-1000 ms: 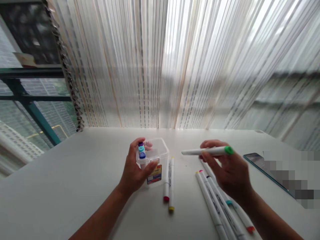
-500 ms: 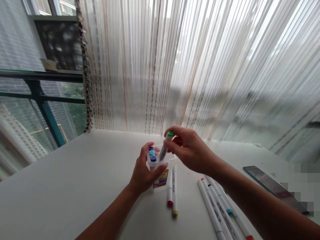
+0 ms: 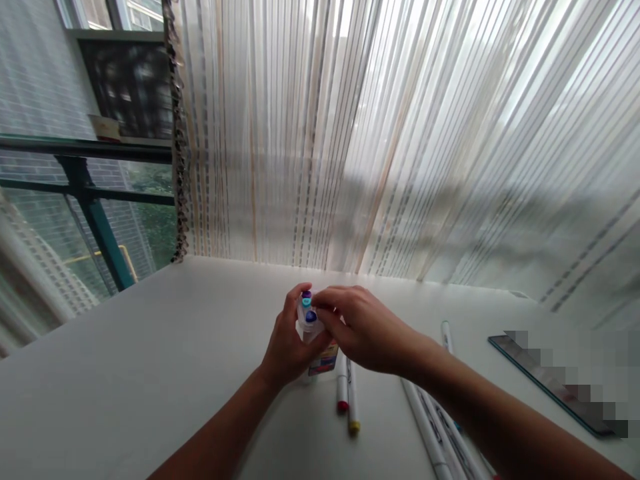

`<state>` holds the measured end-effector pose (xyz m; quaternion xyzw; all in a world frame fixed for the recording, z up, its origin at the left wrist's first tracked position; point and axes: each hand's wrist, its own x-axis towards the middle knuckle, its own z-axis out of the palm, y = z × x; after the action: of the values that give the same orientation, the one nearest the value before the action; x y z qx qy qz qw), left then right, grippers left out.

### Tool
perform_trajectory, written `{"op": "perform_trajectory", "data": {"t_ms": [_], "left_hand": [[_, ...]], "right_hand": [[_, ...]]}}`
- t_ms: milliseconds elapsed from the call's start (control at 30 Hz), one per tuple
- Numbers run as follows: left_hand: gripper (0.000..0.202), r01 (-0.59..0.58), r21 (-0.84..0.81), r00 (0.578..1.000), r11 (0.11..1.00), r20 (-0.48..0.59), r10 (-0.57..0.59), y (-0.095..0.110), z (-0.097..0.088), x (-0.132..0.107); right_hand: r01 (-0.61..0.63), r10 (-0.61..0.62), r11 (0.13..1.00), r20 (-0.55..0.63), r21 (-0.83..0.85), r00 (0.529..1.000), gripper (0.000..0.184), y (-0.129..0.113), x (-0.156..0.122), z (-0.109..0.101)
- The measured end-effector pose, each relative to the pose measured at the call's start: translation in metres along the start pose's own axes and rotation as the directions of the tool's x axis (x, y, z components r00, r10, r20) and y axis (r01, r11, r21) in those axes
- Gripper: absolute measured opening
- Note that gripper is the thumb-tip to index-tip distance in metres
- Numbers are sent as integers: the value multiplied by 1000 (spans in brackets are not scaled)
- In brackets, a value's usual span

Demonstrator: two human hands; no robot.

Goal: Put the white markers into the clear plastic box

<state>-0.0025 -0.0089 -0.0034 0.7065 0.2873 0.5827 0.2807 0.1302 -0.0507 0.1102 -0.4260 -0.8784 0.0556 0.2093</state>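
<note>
A clear plastic box (image 3: pixel 323 360) with a coloured label stands on the white table (image 3: pixel 150 373). Upright markers (image 3: pixel 307 308) with purple, teal and blue caps stick out of it. My left hand (image 3: pixel 286 343) is wrapped round the box from the left. My right hand (image 3: pixel 357 327) lies over the top of the box, fingers curled down on it. The green-capped marker is hidden under that hand. Two markers (image 3: pixel 347 393) with a red and a yellow cap lie just right of the box.
Several white markers (image 3: pixel 435 433) lie at the lower right, partly under my right forearm. Another marker (image 3: pixel 446 335) lies farther back. A dark phone (image 3: pixel 540 380) rests at the right edge. A striped sheer curtain hangs behind the table, with a window at left.
My right hand has carried the green-capped marker leftward from the table's right to the box, pushed it down into it, and now covers the top. The left hand kept its hold.
</note>
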Motion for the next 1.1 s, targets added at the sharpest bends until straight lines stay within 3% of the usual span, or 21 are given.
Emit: {"op": "perform_trajectory", "data": {"t_ms": [167,267,367,467,667,800,967,1100], "left_hand": [[62,65,-32,998,997,10,-64,-3,0,-2],[60,55,-38,998,998,10,-55,-6,0,-3],[58,26,-50,1000,998,-1,-26,-7,0,-4],[57,20,-56,1000,998,-15,-21,-8,1,-6],[57,-6,-30,999,1000,-37,5,-12,2,-7],[58,-30,-14,998,999,-54,29,-14,0,-6],[58,-14,-8,998,1000,-66,13,-11,2,-6],[58,-9,-16,998,1000,-63,8,-10,3,-6]], "right_hand": [[45,10,988,-344,151,939,17,26,-34,-12],[-114,156,985,-400,126,903,18,61,-59,-8],[-341,316,940,-342,-14,885,21,100,-80,8],[-514,452,848,-334,-127,827,24,130,-95,25],[-693,634,675,-282,-254,720,24,155,-115,25],[-724,735,607,-115,-328,669,23,156,-116,25],[-694,750,618,12,-369,661,26,155,-114,36],[-680,736,643,40,-353,676,25,154,-113,43]]}}
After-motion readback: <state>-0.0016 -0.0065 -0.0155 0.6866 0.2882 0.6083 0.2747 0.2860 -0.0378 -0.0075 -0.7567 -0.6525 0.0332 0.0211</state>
